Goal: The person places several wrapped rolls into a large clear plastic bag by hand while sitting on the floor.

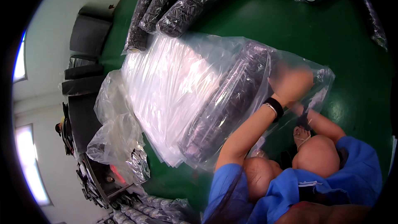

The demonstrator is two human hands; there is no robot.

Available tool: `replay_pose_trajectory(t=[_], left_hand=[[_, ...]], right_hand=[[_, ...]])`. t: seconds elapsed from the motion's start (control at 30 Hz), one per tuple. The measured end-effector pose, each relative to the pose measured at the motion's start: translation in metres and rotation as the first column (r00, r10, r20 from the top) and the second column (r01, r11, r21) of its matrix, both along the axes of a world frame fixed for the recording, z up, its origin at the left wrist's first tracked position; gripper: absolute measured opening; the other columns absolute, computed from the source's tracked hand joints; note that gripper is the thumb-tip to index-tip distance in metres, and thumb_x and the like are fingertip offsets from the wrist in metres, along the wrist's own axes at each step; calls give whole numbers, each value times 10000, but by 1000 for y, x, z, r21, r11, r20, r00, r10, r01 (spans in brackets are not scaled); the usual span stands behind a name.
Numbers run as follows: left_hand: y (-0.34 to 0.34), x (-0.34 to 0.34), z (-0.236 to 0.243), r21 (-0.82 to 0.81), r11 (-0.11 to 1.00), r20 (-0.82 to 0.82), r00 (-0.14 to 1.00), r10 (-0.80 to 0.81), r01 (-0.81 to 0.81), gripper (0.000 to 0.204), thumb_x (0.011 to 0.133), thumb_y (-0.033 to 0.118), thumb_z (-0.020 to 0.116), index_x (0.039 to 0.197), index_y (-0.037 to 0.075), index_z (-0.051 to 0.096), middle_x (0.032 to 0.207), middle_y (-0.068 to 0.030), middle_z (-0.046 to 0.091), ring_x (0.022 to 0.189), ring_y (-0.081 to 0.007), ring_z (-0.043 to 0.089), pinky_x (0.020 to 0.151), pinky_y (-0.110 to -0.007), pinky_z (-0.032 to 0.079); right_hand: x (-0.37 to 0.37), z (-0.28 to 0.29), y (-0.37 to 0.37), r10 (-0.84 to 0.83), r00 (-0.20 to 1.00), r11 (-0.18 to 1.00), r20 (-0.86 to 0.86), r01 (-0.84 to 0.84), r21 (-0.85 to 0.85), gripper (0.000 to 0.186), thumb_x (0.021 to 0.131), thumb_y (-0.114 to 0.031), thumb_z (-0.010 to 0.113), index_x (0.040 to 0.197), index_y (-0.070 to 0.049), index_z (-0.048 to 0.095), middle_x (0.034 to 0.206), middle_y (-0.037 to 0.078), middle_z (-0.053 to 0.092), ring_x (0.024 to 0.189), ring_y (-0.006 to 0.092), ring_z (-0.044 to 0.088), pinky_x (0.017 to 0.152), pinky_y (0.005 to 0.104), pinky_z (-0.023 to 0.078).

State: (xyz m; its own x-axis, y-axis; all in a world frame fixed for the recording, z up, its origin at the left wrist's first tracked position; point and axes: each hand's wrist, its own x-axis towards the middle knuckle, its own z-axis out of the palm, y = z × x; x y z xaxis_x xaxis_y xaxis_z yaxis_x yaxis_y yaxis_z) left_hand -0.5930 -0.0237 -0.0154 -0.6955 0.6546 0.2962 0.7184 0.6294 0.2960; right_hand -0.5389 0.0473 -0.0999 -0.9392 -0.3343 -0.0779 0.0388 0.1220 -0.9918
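A dark, crinkled cylindrical bundle [222, 103] lies inside a clear plastic bag beside a stack of translucent plastic sheets or bags [159, 95]. My left hand [292, 81], with a black band at the wrist, is on the bundle's upper right end; motion blur smears its fingers. Just below it, my right hand [297, 109] is at the bag's right side, largely hidden by my left arm and the plastic, so its grip is unclear.
Several wrapped dark rolls [188, 6] lie on the green floor [348, 95] at the top. Crumpled plastic [114, 128] sits left of the stack, near dark slabs [89, 33] along the wall. More wrapped rolls [151, 207] lie at bottom left.
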Motion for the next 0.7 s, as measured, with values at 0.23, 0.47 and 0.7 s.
replay_pose_trajectory(t=[0.23, 0.47, 0.7], left_hand=[[-38, -18, -77, -275, 957, 91, 994, -66, 88, 258, 933, 200, 564, 1149, 68, 616, 1080, -99, 640, 995, -229, 605, 897, -387, 457], [-4, -6, -55, 29, 995, 191, 977, 93, -100, 263, 1008, 271, 504, 874, 73, 614, 724, -30, 589, 664, -180, 575, 611, -340, 446], [36, 11, 59, 523, 468, 642, -32, -766, -712, 507, 1025, 513, 441, 715, 113, 472, 503, 42, 345, 410, -75, 304, 412, -245, 266]], right_hand=[[8, -1, -31, 2, 1000, 998, -11, -3, -60, 697, 893, -215, 687, 1439, 25, 325, 1425, 227, 386, 1290, 326, 421, 1076, 412, 355], [5, -12, -38, -178, 980, 982, -93, 182, 47, 715, 901, -222, 679, 1446, 35, 294, 1431, 237, 357, 1306, 335, 393, 1088, 413, 336], [-49, 17, -72, -431, 836, 827, -341, 517, 222, 733, 908, -228, 671, 1453, 44, 263, 1436, 247, 328, 1323, 344, 364, 1101, 413, 318]])
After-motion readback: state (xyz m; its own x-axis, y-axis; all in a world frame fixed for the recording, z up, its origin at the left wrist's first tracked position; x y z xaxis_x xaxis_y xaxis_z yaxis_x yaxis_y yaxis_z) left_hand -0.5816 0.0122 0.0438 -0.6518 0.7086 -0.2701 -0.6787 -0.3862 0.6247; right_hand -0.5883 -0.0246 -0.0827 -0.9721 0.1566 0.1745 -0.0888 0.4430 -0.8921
